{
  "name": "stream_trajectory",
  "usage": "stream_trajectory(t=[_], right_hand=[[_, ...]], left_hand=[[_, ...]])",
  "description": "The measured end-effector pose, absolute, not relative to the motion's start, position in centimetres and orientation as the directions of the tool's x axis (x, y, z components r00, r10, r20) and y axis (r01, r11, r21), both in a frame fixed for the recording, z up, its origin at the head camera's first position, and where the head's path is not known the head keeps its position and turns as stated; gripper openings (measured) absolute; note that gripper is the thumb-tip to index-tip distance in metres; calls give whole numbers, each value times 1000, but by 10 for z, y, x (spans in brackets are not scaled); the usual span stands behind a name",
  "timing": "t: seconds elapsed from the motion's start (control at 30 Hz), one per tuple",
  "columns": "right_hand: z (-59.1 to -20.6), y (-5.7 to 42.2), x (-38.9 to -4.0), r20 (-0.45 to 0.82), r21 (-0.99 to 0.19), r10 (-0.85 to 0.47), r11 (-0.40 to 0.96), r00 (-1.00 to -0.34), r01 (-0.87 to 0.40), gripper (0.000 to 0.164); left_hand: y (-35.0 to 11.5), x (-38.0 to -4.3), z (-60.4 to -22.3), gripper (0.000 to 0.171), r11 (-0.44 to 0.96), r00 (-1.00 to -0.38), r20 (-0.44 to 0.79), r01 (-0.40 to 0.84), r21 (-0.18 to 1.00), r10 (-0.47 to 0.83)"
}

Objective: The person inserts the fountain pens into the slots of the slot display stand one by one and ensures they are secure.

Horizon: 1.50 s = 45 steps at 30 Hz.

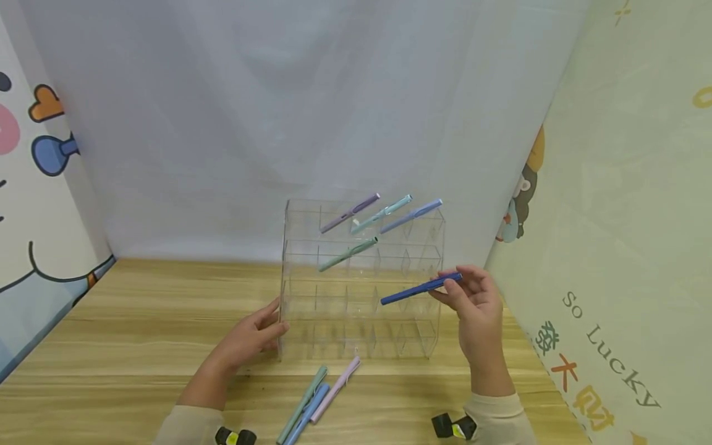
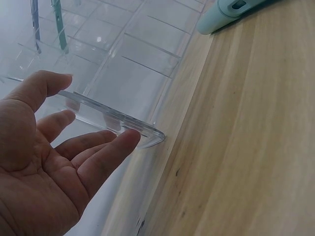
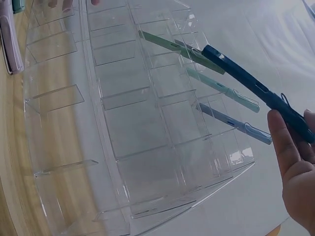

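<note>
A clear acrylic pen rack (image 1: 361, 303) with tiers of compartments stands on the table. My left hand (image 1: 257, 337) touches its left side; in the left wrist view the thumb lies at the panel's edge and the fingers reach along its outer face. My right hand (image 1: 477, 303) pinches a dark blue pen (image 1: 408, 292) between thumb and fingers, tilted in front of the rack's right half. Leaning in the top tier are a purple pen (image 1: 350, 213), a pale aqua pen (image 1: 382, 214) and a periwinkle pen (image 1: 413, 215). A green pen (image 1: 349, 254) leans one tier lower.
Before the rack, a sage green pen (image 1: 303, 403), a light blue pen (image 1: 308, 414) and a pink pen (image 1: 336, 389) lie close together on the wooden table (image 1: 167, 315). A white curtain (image 1: 222, 123) hangs behind. Printed cloths border both sides, the right one (image 1: 612, 247) close to my right hand.
</note>
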State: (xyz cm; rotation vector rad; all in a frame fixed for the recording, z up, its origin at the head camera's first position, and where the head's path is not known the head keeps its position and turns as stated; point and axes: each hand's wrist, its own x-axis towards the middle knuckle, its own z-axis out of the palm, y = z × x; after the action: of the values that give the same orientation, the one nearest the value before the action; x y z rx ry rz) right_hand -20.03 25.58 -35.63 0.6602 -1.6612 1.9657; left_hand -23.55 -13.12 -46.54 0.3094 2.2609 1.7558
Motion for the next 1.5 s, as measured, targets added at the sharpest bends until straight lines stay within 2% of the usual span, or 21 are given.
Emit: stream_trajectory(t=[0.37,0.57,0.83,1.17,1.37,1.5], right_hand=[[-356,250,-208,723,-596,223,-276,-654,-754,33],[-354,243,-214,729,-562,300,-251,-616,-788,30],[-355,235,-225,764,-508,327,-229,-557,-830,27],[-351,230,-245,762,-535,315,-187,-566,-824,30],[-347,225,-258,757,-567,273,-176,-593,-805,30],[-346,225,-265,749,-617,220,-116,-626,-779,30]], left_hand=[[-135,-236,-465,75,241,-942,-73,9,970,327],[-136,-235,-465,75,244,-944,-75,6,970,321],[-134,-234,-464,76,255,-945,-68,17,967,321],[-134,-236,-466,78,240,-944,-66,15,971,323],[-133,-235,-466,72,232,-942,-60,19,973,329],[-132,-234,-465,72,228,-943,-59,18,973,327]])
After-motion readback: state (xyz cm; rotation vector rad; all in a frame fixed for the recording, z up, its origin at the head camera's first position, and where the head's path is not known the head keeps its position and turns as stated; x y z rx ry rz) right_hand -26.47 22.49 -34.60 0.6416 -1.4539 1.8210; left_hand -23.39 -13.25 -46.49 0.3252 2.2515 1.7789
